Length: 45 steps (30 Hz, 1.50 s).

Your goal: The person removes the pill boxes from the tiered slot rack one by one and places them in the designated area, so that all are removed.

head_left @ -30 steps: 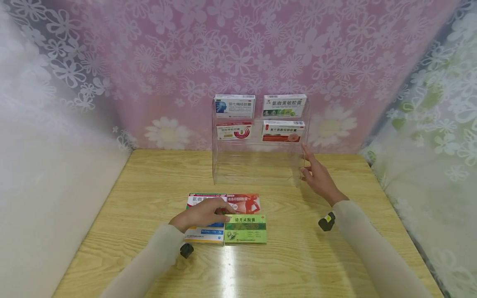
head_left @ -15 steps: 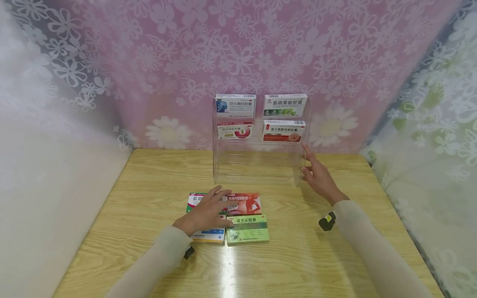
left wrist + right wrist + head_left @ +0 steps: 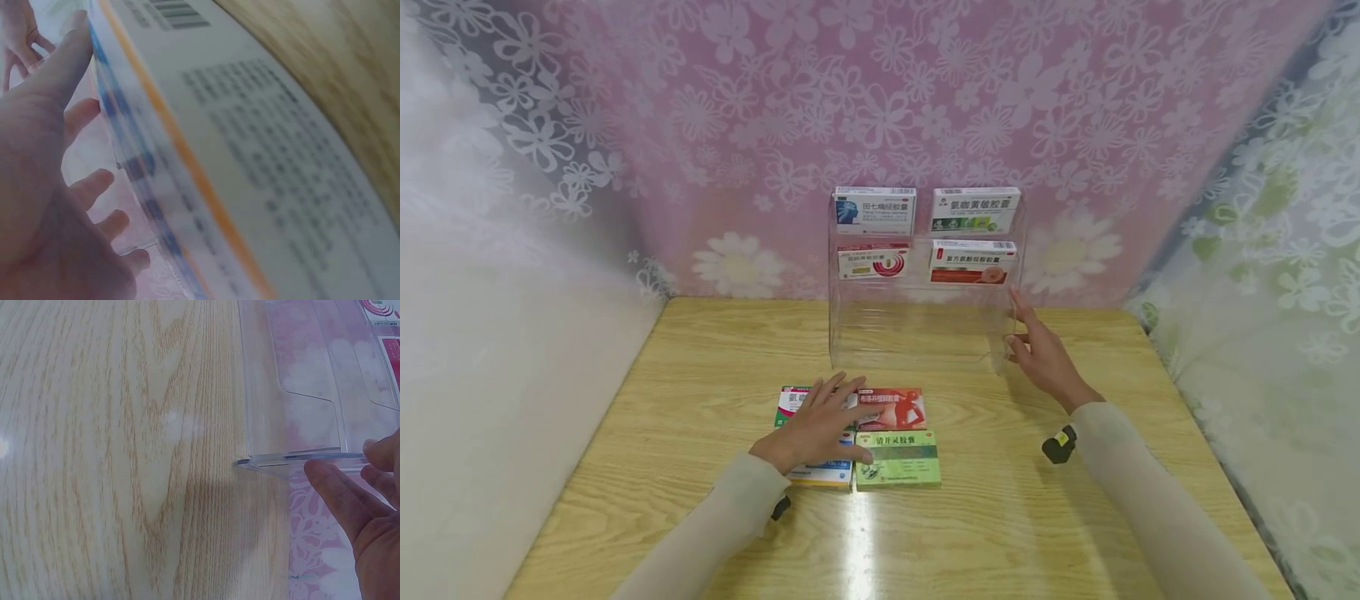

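My left hand (image 3: 820,425) lies with fingers spread over flat medicine boxes on the table. Beneath it are a green-and-white box (image 3: 787,400) and a blue-and-white box (image 3: 831,477), both partly hidden. The fingers reach a red box (image 3: 904,408), and the thumb overlaps the edge of a green box (image 3: 902,458). With thumb and fingers, my right hand (image 3: 1047,360) holds the right side panel of a clear display rack (image 3: 917,333); the right wrist view shows its fingers (image 3: 340,490) at that panel. A box's printed side (image 3: 250,137) fills much of the left wrist view.
Two white boxes, one with a blue head (image 3: 874,212) and one with green pictures (image 3: 976,212), stand on the rack's top tier. A red-and-white box (image 3: 872,262) and another (image 3: 973,263) fill the tier below. A flowered pink backdrop (image 3: 880,100) closes the back.
My left hand has moved from beside the green box to lie spread over the boxes, its fingers straightened. The green box has shifted slightly right. The right hand stays put.
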Each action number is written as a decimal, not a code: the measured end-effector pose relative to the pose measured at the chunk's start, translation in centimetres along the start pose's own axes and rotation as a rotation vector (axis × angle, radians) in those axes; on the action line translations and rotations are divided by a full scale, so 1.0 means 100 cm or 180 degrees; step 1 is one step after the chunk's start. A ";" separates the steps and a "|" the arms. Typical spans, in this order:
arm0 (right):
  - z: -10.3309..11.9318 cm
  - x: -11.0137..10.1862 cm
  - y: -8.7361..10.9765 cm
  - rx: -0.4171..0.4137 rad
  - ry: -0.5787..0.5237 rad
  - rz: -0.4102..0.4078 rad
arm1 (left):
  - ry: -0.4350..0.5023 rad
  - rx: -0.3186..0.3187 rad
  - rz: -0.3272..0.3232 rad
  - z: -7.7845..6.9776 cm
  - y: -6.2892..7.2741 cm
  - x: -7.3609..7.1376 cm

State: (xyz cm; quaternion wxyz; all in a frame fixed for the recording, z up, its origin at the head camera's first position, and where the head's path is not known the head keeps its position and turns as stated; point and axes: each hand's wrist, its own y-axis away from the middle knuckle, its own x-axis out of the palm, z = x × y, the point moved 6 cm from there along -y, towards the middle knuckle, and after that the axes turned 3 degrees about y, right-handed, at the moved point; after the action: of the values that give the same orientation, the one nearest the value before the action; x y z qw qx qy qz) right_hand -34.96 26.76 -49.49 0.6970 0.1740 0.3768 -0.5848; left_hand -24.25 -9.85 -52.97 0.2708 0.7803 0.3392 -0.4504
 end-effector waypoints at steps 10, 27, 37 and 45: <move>-0.001 -0.001 0.001 0.0020 -0.0002 0.0004 | -0.0150 0.0553 0.0197 -0.015 0.000 0.016; 0.003 -0.002 0.000 0.0052 -0.0060 0.0029 | -0.0277 0.0654 0.0425 -0.012 0.005 0.022; 0.001 -0.002 0.001 0.0057 -0.0074 0.0027 | -0.0138 0.0665 0.0454 -0.012 0.002 0.021; 0.001 -0.001 0.000 0.0069 -0.0031 0.0019 | 0.0386 0.0371 -0.0619 0.006 -0.019 -0.028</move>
State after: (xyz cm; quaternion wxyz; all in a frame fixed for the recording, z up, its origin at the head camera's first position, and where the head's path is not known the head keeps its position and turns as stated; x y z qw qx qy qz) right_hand -34.90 26.82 -49.36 0.6986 0.1798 0.3665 -0.5876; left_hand -27.05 -9.90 -50.96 0.1590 0.7839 0.4022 -0.4455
